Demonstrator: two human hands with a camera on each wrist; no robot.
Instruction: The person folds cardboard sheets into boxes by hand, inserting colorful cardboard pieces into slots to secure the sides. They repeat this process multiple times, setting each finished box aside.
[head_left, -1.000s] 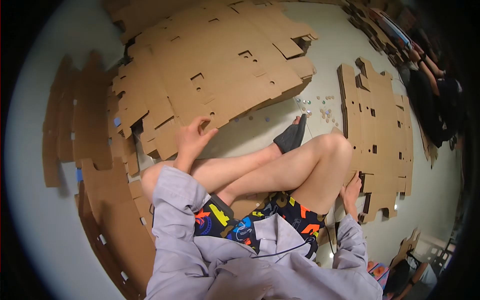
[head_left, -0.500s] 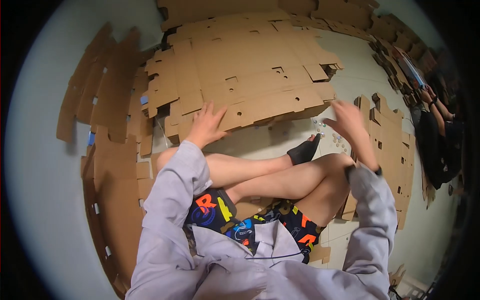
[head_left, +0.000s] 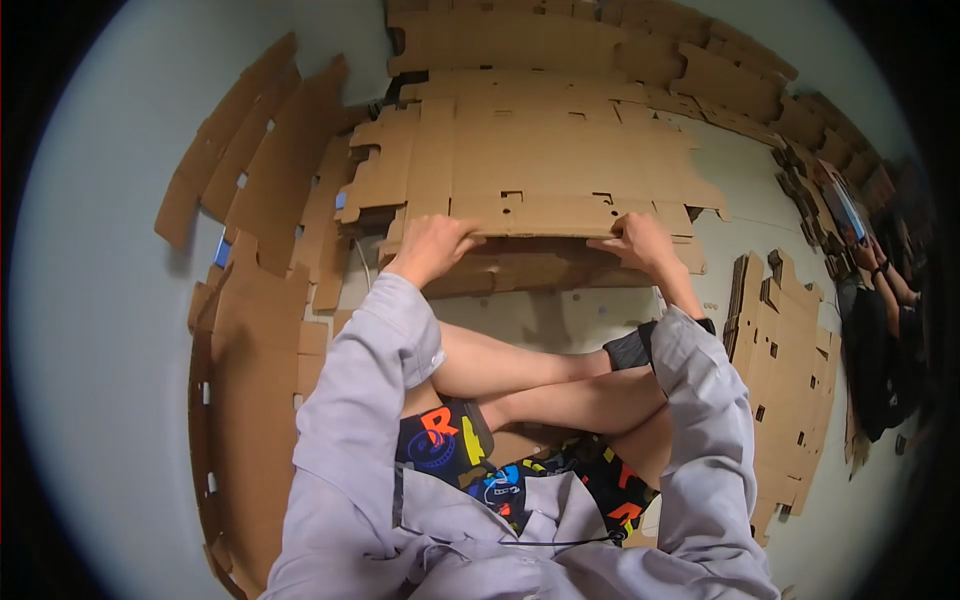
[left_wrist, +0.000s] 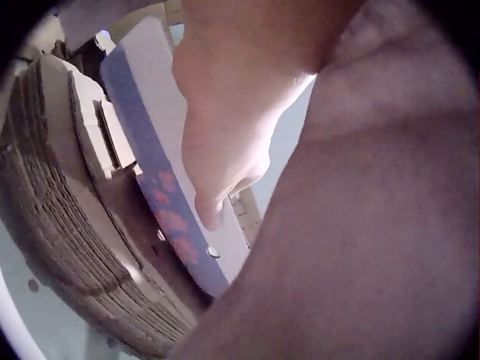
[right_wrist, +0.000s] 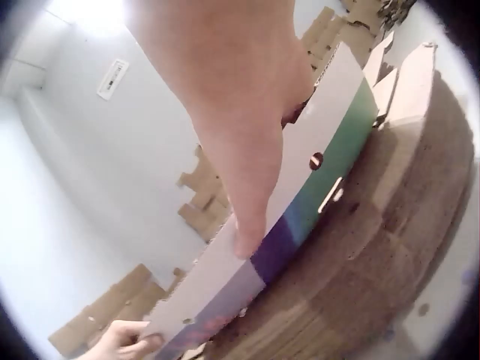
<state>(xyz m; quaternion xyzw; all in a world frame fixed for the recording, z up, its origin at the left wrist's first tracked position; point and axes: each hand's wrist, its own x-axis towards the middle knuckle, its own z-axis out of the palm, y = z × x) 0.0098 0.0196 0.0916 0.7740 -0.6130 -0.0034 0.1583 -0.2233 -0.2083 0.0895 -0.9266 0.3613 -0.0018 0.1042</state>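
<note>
Both hands grip the near edge of a flat brown cardboard sheet (head_left: pixel 540 165), lifted slightly off the stack beneath. In the head view my left hand (head_left: pixel 435 248) pinches that edge at left, and my right hand (head_left: pixel 645 248) pinches it farther right. The left wrist view shows the left hand (left_wrist: pixel 229 127) with its thumb on the printed face (left_wrist: pixel 169 217), which has pink flowers. In the right wrist view the right hand (right_wrist: pixel 251 157) has its thumb on the white, green and purple printed side (right_wrist: pixel 322 165). Layered cardboard (left_wrist: pixel 67 217) lies beside the sheet.
More cardboard leans at the left (head_left: pixel 255 380) and along the back (head_left: pixel 520 40). Another stack (head_left: pixel 780 370) lies on the floor at right. A person in dark clothing (head_left: pixel 880 350) is at the far right. Crossed legs (head_left: pixel 540 375) are below the hands.
The right hand has moved from the right-hand stack up to the large sheet. Both hands now grip its near edge, which has risen. The head view has shifted.
</note>
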